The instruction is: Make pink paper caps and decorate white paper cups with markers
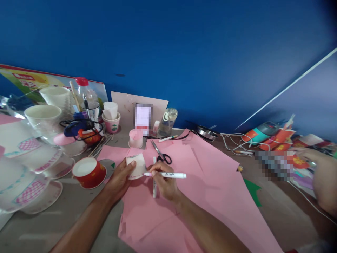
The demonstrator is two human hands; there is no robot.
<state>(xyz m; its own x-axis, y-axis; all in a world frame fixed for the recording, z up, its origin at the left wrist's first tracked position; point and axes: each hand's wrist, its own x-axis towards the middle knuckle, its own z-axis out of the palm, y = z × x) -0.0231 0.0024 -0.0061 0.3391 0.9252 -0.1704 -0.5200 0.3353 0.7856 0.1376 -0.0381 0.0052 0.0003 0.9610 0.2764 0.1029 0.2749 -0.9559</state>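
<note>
My left hand (122,177) grips a white paper cup (137,164), its thumb on the cup's side. Pink marks run along the cup's lower edge. In my right hand (165,181) is a white acrylic marker (175,175), its pink tip end at the right side of the cup. A second white marker (154,189) lies upright in view on the pink paper sheets (200,196), partly hidden by my right hand. Just beyond the hands rest black-handled scissors (164,158) and a small cup with a pink top (136,137).
Left stand a red paper bowl (91,175), decorated white bowls (28,189), stacked cups (56,100) and a bottle (85,95). A phone (143,116) leans at the back beside a glass jar (168,121). At right are cables (234,144) and another person's arm (325,179).
</note>
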